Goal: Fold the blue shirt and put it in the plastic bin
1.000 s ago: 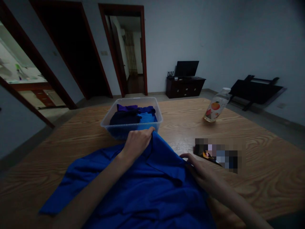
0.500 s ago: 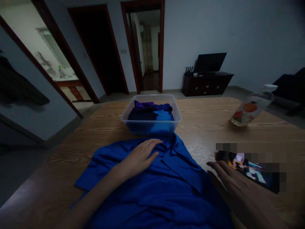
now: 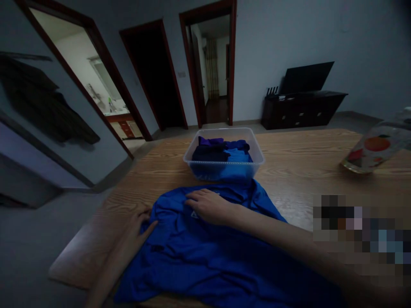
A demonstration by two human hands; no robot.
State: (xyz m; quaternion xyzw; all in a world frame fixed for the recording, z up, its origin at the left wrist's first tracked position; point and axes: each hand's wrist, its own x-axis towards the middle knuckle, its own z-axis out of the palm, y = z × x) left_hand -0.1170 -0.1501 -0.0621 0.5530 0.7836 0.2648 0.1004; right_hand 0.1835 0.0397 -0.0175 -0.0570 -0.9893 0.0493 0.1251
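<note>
Head view: a blue shirt (image 3: 212, 252) lies spread on the wooden table (image 3: 308, 162), just before a clear plastic bin (image 3: 224, 164) of folded clothes. Left hand (image 3: 136, 226) rests flat, fingers extended, at the shirt's left edge; right hand (image 3: 208, 205) presses flat, unclenched, near the collar.

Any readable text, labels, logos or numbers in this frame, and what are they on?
No text can be read.
Shirt: a small pale triangular mark beside the right hand, no letters legible.
Bottle: label shows an orange fruit picture, wording too blurred.
Pixelated patch on the table: unreadable.
Left hand rests on the shirt's edge.
</note>
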